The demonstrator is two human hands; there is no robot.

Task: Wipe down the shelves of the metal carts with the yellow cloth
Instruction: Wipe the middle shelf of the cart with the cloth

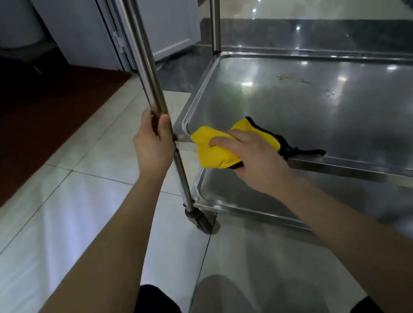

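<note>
Now left hand (151, 143) grips post (143, 59); right hand (254, 156) clutches yellow cloth (210, 151) on shelf (340, 116).

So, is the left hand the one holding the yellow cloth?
No, the left hand grips the cart's upright post, while the right hand holds the yellow cloth at the shelf corner.

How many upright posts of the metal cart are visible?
2. The near post is gripped by the left hand; the far post stands at the back corner of the shelf. Others may lie outside the picture.
</note>
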